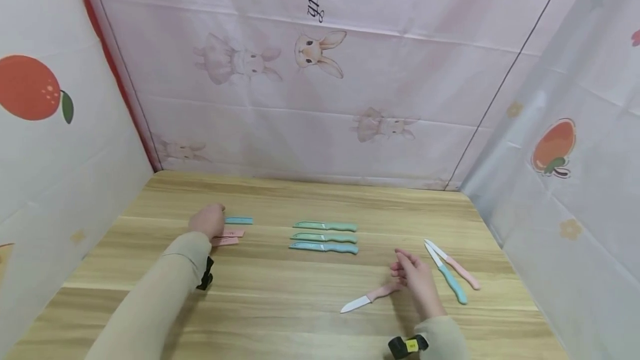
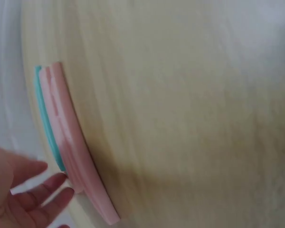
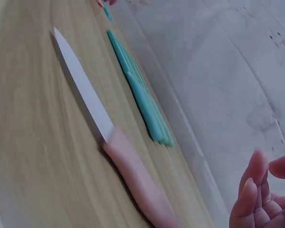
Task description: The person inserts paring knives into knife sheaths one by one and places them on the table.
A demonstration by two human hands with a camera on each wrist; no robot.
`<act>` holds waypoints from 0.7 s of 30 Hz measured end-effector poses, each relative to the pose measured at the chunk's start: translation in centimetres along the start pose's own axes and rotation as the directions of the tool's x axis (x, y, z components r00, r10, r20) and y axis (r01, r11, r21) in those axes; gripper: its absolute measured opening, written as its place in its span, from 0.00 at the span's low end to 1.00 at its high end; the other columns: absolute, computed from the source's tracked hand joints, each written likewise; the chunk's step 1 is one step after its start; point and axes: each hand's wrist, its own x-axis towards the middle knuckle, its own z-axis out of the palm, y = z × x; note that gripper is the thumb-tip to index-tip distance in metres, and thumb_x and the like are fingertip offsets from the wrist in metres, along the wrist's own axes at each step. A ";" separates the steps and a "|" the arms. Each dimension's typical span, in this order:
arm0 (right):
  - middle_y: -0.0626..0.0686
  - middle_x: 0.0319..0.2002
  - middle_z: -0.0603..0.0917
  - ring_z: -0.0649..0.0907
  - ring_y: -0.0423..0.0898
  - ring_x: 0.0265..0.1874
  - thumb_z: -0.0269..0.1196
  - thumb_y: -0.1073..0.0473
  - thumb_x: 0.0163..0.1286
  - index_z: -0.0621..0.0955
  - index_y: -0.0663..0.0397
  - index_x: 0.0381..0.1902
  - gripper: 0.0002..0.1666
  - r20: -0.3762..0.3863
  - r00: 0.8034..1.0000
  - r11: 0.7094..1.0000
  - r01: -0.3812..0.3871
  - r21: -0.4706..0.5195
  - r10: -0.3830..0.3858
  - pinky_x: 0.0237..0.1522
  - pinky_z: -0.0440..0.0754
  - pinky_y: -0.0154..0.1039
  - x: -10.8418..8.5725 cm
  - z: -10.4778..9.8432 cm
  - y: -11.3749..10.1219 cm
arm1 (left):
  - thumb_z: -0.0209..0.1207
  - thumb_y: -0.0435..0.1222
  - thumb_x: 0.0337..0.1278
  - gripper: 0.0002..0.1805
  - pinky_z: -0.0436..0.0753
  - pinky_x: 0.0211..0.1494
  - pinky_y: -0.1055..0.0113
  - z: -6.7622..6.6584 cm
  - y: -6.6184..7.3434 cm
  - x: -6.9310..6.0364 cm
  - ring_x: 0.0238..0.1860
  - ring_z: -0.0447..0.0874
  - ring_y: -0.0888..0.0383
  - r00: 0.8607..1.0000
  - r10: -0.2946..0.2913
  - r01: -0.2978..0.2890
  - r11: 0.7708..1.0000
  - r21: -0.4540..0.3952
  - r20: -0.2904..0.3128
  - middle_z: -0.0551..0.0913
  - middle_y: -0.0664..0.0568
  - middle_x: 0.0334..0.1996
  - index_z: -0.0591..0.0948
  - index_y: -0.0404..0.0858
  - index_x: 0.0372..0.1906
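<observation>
My left hand (image 1: 207,221) is at the left of the table, by a blue blade sheath (image 1: 240,220) and two pink blade sheaths (image 1: 233,233). In the left wrist view its fingers (image 2: 52,183) are spread at the near ends of the sheaths; whether they touch cannot be told. My right hand (image 1: 416,279) hovers beside the handle of a pink knife (image 1: 384,291) with a bare white blade. In the right wrist view its fingers (image 3: 249,199) are loosely bent and hold nothing. That knife lies flat on the table.
Two green sheathed knives (image 1: 340,226) and a blue sheathed knife (image 1: 342,248) lie in a row mid-table. At the right, a teal knife (image 1: 454,285) and another pink knife (image 1: 465,273) lie with bare blades, tips close together. Printed cloth (image 1: 300,143) hangs behind the wooden table (image 1: 280,315).
</observation>
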 end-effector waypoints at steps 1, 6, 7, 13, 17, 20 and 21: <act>0.51 0.31 0.78 0.79 0.39 0.27 0.48 0.55 0.74 0.67 0.68 0.61 0.25 -0.012 1.000 1.000 -0.005 0.008 0.005 0.30 0.79 0.31 0.0 -0.5 0.0 | 0.44 0.31 0.65 0.18 0.78 0.41 0.50 -0.1 0.0 0.0 0.49 0.76 0.41 1.000 0.008 -0.008 1.000 0.009 -0.001 0.75 0.34 0.53 0.74 0.29 0.56; 0.48 0.30 0.78 0.79 0.36 0.26 0.48 0.54 0.74 0.65 0.68 0.62 0.26 -0.073 0.997 0.999 -0.011 0.034 0.013 0.29 0.79 0.29 0.1 -2.8 0.3 | 0.50 0.38 0.64 0.13 0.73 0.43 0.42 0.1 -0.1 0.2 0.38 0.77 0.44 0.997 0.068 -0.065 0.993 0.098 -0.022 0.80 0.40 0.39 0.83 0.36 0.39; 0.47 0.30 0.78 0.79 0.36 0.26 0.48 0.54 0.74 0.64 0.68 0.62 0.26 -0.079 0.997 1.000 -0.011 0.029 0.013 0.29 0.79 0.29 0.0 -3.2 0.3 | 0.51 0.39 0.64 0.13 0.72 0.45 0.41 0.2 -0.2 0.2 0.39 0.77 0.43 0.997 0.068 -0.065 0.992 0.109 -0.027 0.80 0.40 0.40 0.83 0.36 0.39; 0.46 0.32 0.77 0.79 0.33 0.27 0.46 0.56 0.75 0.64 0.70 0.62 0.26 -0.126 0.992 0.999 0.003 -0.039 -0.007 0.30 0.79 0.30 -0.2 -5.4 0.8 | 0.55 0.39 0.62 0.15 0.69 0.50 0.37 0.4 -0.2 0.3 0.47 0.77 0.40 0.997 0.060 -0.055 0.995 0.087 -0.055 0.81 0.39 0.45 0.82 0.34 0.47; 0.59 0.40 0.79 0.79 0.31 0.27 0.45 0.58 0.74 0.64 0.73 0.61 0.26 -0.172 0.984 0.990 0.008 -0.142 -0.033 0.29 0.80 0.30 -0.3 -6.7 1.1 | 0.56 0.37 0.60 0.10 0.74 0.40 0.47 0.5 -0.3 0.5 0.34 0.78 0.48 0.998 0.043 -0.041 0.999 0.033 -0.053 0.81 0.45 0.33 0.80 0.34 0.39; 0.69 0.49 0.75 0.80 0.34 0.31 0.45 0.56 0.73 0.64 0.73 0.62 0.28 -0.185 0.982 0.970 -0.022 -0.242 -0.024 0.31 0.80 0.31 -0.4 -7.5 1.4 | 0.56 0.34 0.60 0.05 0.73 0.31 0.57 0.5 -0.5 0.3 0.27 0.73 0.52 0.998 0.040 -0.039 0.999 0.026 -0.046 0.77 0.48 0.26 0.77 0.35 0.32; 0.71 0.52 0.74 0.80 0.36 0.33 0.45 0.55 0.73 0.64 0.73 0.62 0.28 -0.184 0.983 0.962 -0.031 -0.272 -0.020 0.32 0.81 0.31 -0.5 -7.8 1.5 | 0.55 0.33 0.60 0.05 0.72 0.29 0.59 0.4 -0.5 0.2 0.26 0.72 0.53 0.999 0.035 -0.034 0.999 0.025 -0.041 0.76 0.49 0.24 0.76 0.36 0.31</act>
